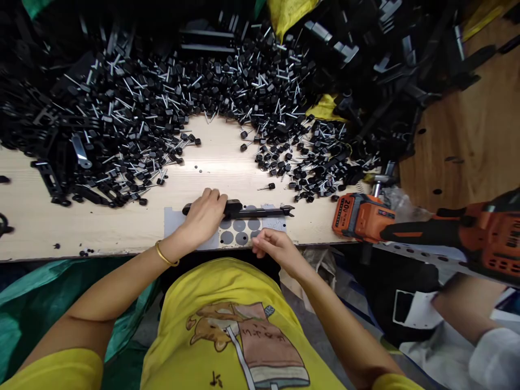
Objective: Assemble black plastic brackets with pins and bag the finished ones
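Observation:
My left hand (204,218), with a gold bangle at the wrist, is closed over the thick end of a long black plastic part (264,213). Its slim, forked end points right. Under that part lies a pale sheet with round grey stickers (239,225), between grey strips at the bench's front edge. My right hand (277,250) is at the sheet's lower right corner, thumb and fingers pinched together. Whatever those fingertips hold, if anything, is too small to make out.
Heaps of black-headed screws (142,103) cover the back of the wooden bench (215,146). An orange cordless drill (365,216) stands at the right, with another orange power tool (487,233) beyond. Black brackets (49,179) lie left. Another person's arm (467,303) shows lower right.

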The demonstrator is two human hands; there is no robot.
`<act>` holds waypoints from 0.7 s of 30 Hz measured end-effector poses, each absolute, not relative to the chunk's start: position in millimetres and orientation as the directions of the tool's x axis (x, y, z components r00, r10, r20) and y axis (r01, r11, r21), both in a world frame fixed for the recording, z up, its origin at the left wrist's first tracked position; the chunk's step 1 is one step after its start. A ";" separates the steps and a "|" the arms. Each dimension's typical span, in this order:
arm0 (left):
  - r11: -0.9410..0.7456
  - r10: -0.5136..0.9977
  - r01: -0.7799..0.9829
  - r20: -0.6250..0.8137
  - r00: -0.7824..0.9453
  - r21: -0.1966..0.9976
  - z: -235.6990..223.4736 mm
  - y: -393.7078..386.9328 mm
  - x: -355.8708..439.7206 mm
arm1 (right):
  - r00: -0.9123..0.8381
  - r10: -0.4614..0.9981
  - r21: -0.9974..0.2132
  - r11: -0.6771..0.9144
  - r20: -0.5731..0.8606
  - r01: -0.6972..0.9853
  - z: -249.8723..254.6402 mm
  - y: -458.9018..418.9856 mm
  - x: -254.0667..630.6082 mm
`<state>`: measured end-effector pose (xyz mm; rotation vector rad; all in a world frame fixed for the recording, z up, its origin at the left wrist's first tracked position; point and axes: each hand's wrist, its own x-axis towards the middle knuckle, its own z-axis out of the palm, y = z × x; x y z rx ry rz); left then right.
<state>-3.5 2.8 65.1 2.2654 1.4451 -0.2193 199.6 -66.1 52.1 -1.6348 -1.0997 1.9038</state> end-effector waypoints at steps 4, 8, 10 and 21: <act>-0.472 0.810 0.823 -0.214 0.546 0.316 51.9 1.3 -8.6 | -0.142 0.976 -0.770 -0.037 -0.164 0.637 54.5 -56.3 203.6; -0.478 0.804 0.821 -0.220 0.552 0.313 39.9 -1.2 -11.6 | -0.326 0.945 -0.531 0.255 -0.042 0.808 25.6 -31.1 174.6; -0.451 0.827 0.851 -0.232 0.512 0.271 36.6 -2.1 -11.3 | -0.345 0.937 -0.480 0.278 -0.057 0.832 10.9 -23.9 164.9; -0.501 0.806 0.803 -0.164 0.568 0.322 32.0 4.0 -17.4 | -0.635 0.772 -0.519 0.527 -0.039 0.673 6.0 16.6 194.5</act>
